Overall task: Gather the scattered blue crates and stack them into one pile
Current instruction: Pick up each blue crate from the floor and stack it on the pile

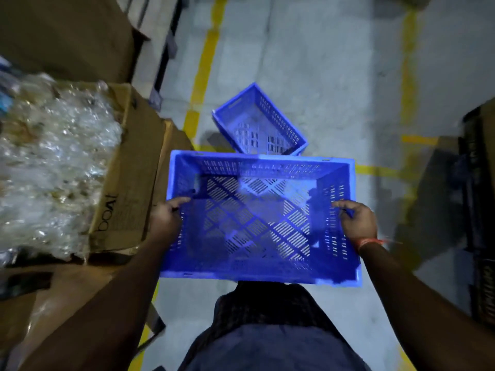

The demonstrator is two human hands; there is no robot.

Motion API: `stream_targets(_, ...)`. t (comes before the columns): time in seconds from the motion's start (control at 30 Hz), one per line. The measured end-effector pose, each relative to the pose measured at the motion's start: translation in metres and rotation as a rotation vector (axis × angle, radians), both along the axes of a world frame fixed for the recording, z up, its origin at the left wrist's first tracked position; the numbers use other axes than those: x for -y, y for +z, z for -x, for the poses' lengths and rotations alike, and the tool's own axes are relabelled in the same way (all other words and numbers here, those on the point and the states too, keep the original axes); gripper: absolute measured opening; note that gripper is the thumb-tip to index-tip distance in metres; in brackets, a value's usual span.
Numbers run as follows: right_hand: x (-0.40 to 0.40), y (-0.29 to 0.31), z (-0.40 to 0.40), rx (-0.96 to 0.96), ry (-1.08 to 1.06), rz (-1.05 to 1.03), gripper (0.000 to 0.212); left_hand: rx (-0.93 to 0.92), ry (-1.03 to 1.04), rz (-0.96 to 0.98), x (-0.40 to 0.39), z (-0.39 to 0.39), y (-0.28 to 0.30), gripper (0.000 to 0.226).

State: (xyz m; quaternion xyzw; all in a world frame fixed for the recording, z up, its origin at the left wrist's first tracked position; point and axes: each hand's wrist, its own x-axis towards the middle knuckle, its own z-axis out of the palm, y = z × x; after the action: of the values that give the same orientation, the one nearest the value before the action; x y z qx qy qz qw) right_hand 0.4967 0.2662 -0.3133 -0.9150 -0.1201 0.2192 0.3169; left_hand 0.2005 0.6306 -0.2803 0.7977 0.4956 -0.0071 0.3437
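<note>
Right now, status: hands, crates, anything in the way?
Left hand and right hand grip held crate by its side walls. Second crate on floor ahead, tilted. Open cardboard box close on left.

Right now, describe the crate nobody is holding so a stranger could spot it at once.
Start at the yellow floor line running up the grey concrete aisle. Just right of it, beyond the held crate, the second blue crate sits on the floor. Unlike its neighbour, it lies skewed to the line, with no hand on it.
</note>
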Motion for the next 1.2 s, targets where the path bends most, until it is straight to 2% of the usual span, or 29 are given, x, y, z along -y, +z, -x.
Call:
stream_targets(0.23, 0.045, 0.019, -0.011, 0.051, -0.086, -0.099, 0.046, -0.014, -0.149, -0.098, 0.014, -0.02, 0.06, 0.039)
stream_targets(0.33, 0.048, 0.06, -0.002, 0.062, -0.134, -0.101, 0.042, 0.024, -0.268, -0.125, 0.016, -0.032, 0.082, 0.048)
stream_targets(0.53, 0.068, 0.109, 0.014, 0.127, -0.214, -0.062, 0.026, 0.004, -0.289, -0.163, 0.018, -0.062, 0.1, 0.037)
stream_targets(0.67, 0.083, 0.127, 0.032, 0.174, -0.303, -0.006, 0.024, 0.119, -0.304, -0.068, 0.016, -0.072, 0.108, 0.034)
stream_targets(0.73, 0.089, 0.137, 0.05, 0.19, -0.363, 0.004, 0.024, 0.189, -0.359, -0.025, 0.015, -0.073, 0.114, 0.032)
stream_targets(0.83, 0.098, 0.152, 0.086, 0.206, -0.439, 0.009, 0.024, 0.22, -0.437, -0.002, 0.015, -0.069, 0.127, 0.046)
stream_targets(0.93, 0.11, 0.162, 0.128, 0.218, -0.497, 0.036, 0.023, 0.16, -0.543, -0.015, 0.012, -0.067, 0.129, 0.032)
stream_targets(1.2, 0.164, 0.177, 0.263, 0.253, -0.753, 0.066, 0.025, 0.201, -0.721, -0.023, 0.063, -0.056, 0.138, 0.03)
